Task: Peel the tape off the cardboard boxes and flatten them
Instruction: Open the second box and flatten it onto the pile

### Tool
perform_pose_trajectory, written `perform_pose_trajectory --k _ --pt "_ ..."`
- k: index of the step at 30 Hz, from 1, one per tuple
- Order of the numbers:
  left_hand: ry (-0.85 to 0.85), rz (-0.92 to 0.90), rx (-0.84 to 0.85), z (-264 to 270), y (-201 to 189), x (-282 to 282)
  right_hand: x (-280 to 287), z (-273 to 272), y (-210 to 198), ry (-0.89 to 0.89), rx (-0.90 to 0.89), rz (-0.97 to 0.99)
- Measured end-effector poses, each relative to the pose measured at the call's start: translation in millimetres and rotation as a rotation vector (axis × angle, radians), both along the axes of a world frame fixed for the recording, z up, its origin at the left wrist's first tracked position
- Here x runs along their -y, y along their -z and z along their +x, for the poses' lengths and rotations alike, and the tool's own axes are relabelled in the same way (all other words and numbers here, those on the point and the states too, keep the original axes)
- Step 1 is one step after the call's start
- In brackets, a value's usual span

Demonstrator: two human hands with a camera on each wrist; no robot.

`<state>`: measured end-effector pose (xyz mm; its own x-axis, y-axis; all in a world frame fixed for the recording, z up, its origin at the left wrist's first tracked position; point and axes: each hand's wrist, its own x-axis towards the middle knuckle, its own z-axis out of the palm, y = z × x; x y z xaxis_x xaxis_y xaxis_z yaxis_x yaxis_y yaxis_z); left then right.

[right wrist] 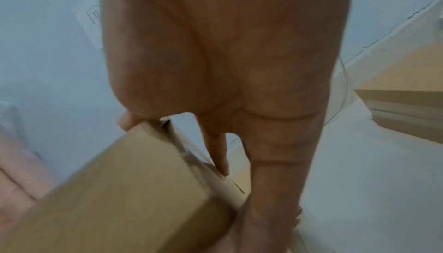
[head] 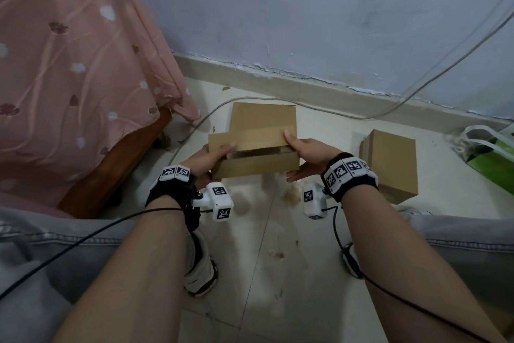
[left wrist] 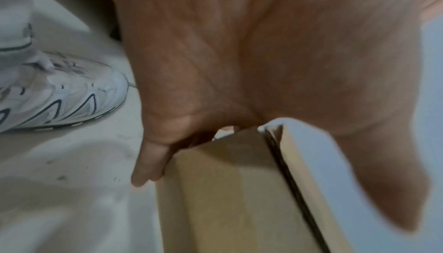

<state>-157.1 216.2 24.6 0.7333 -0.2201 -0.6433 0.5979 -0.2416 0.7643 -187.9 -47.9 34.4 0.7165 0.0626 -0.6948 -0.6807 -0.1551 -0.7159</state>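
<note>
I hold a brown cardboard box (head: 258,145) above the floor between both hands, its top flaps partly folded open. My left hand (head: 214,157) grips its left end, thumb on the upper flap and fingers beneath. My right hand (head: 303,155) grips the right end, thumb on the flap and fingers under the box. In the left wrist view the palm (left wrist: 239,58) wraps the box corner (left wrist: 227,190). The right wrist view shows the fingers (right wrist: 218,152) along the box (right wrist: 120,190) edge. A second, closed cardboard box (head: 392,162) sits on the floor at my right.
A pink curtain (head: 78,64) covers furniture at the left. A grey cable (head: 333,113) runs along the floor by the wall. A green bag with white handles (head: 492,153) lies far right. My white shoes (head: 200,273) stand on the tiled floor below the box.
</note>
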Motion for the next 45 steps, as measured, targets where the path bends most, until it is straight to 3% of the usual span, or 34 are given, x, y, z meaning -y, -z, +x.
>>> perform_pose_trajectory --k 2,7,12,18,24,28,32,35,39,45 --pt "0.111 0.154 0.089 1.1 -0.8 -3.1 0.7 -0.8 3.8 -0.058 0.006 -0.011" --pt "-0.046 0.213 0.116 2.8 -1.8 0.2 -12.4 -0.5 -0.8 -0.163 0.076 -0.178" --pt "-0.044 0.401 0.170 5.3 2.2 -2.7 -30.1 -1.1 -10.6 -0.165 0.196 -0.353" --pt "0.278 0.552 0.074 8.3 -12.1 -7.8 -29.4 2.2 -3.9 -0.068 0.200 -0.469" --pt "0.405 0.575 0.060 15.8 -17.4 -4.8 -29.9 6.5 -0.8 0.055 0.222 -0.461" --pt "0.318 0.645 0.093 10.2 -16.4 -1.7 -35.8 7.6 1.8 0.095 0.215 -0.420" --pt "0.157 0.618 0.077 6.5 -9.4 8.5 -44.8 11.7 4.1 0.068 0.228 -0.514" --pt "0.133 0.657 0.096 15.4 9.7 7.8 -48.7 13.8 2.5 0.003 0.229 -0.588" --pt "0.127 0.609 0.096 12.0 4.7 17.0 -50.1 13.5 4.3 -0.045 0.157 -0.675" --pt "0.193 0.623 0.082 14.8 -0.2 17.4 -41.2 16.2 -9.3 0.005 0.097 -0.499"
